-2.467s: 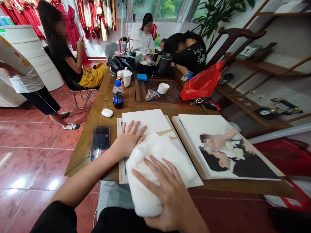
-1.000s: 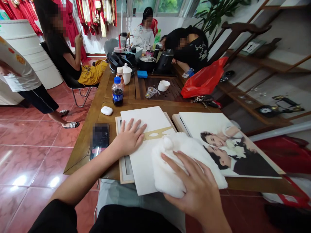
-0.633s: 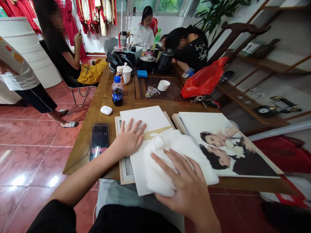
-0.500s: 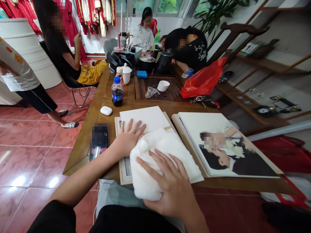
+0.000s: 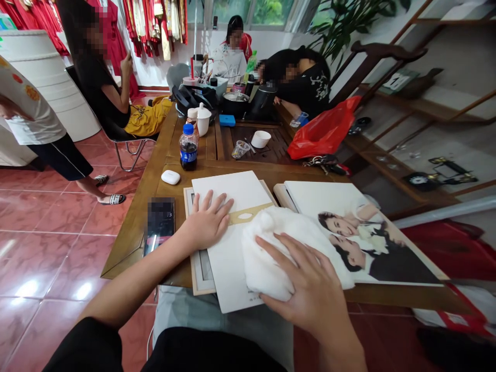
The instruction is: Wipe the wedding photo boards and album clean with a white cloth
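Observation:
A white board (image 5: 234, 268) with a gold band and small print at its near edge lies tilted over a pale, shallow box (image 5: 203, 281). My left hand (image 5: 207, 222) rests flat on this board, fingers spread and holding nothing. With curved fingers, my right hand (image 5: 310, 284) grips a folded white cloth (image 5: 267, 258). The cloth covers the board's right part and reaches over the left side of the open photo album (image 5: 306, 194). A printed picture of two people shows on the album page.
A phone (image 5: 160, 219), a white earphone case (image 5: 170, 177) and a cola bottle (image 5: 188, 150) stand along the left of the table (image 5: 127, 243). Farther back are a white cup (image 5: 261, 138), a red plastic bag (image 5: 321, 134) and keys (image 5: 325, 163). Several people are around the table.
My right hand has slid the white cloth to the right, from over the board toward the album. The gold band and the board's near edge are now uncovered. My left hand stays in place.

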A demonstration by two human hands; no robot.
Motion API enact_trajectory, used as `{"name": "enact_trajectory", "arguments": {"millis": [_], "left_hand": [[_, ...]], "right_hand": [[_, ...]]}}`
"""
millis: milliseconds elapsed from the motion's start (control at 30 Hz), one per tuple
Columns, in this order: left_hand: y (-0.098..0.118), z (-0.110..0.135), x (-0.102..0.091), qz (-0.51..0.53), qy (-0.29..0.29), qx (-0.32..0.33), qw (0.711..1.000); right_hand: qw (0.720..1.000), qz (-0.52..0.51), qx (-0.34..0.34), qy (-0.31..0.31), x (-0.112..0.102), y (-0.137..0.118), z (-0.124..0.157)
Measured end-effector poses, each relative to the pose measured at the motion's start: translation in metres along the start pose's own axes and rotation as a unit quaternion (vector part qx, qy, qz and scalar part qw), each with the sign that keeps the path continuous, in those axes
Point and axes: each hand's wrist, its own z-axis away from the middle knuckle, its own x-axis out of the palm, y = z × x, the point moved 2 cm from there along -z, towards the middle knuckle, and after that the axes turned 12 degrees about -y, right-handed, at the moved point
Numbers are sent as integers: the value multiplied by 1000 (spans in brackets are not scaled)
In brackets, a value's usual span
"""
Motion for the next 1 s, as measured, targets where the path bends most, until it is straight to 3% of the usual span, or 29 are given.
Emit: {"name": "enact_trajectory", "arguments": {"millis": [167,600,733,1000], "left_hand": [[0,0,1,0,5,0,1000],[-1,0,1,-7,12,0,1000],[0,0,0,-4,3,-6,1000],[2,2,-2,2,-3,-6,1000]], "right_hand": [[1000,11,11,4,0,3,2],[997,-61,-24,-35,-2,-33,-18],[997,-63,-31,-31,-3,-26,-17],[999,-21,28,0,1,5,-7]]}}
